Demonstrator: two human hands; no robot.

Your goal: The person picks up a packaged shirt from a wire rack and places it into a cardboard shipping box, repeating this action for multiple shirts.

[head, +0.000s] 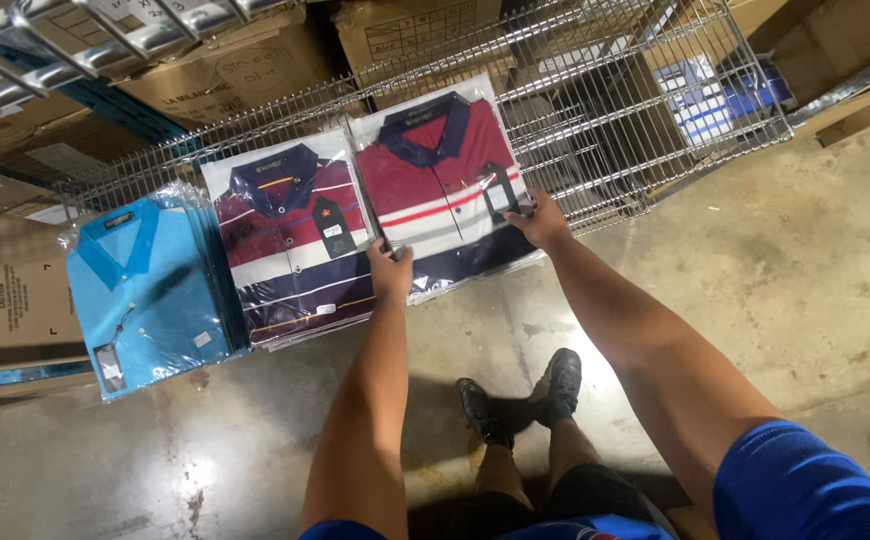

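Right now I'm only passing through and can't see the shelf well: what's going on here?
A person stands at a low wire shelf and grips a bagged red polo with both hands: left hand on its near left corner, right hand on its right edge. The polo lies flat on the shelf, its near edge hanging over. Left of it lie a stack of navy striped polos and a stack of blue polos. Cardboard boxes sit behind.

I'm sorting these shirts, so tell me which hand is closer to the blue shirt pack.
Left. The left hand grips the red shirt pack at its left edge, nearer the blue shirt pack; the right hand holds its far right side.
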